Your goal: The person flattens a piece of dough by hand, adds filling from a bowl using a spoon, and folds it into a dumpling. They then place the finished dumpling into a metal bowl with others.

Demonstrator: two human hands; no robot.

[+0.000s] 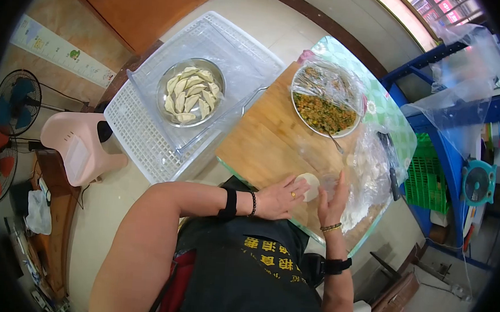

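Note:
A round, pale dumpling wrapper lies near the front edge of the wooden board. My left hand rests flat with its fingers stretched over the wrapper's left edge. To the right of the wrapper, my right hand is held on edge, fingers extended and apart from the thumb. A hazy, whitish patch between the hands is too indistinct to name. Farther back on the board stands a bowl of chopped filling, partly covered with plastic film. A metal utensil handle sticks out of it.
Folded dumplings fill a round metal bowl on a white plastic crate at left. Crumpled clear plastic with white flour and a black-handled knife lie at right. A blue shelf and pink stool stand nearby.

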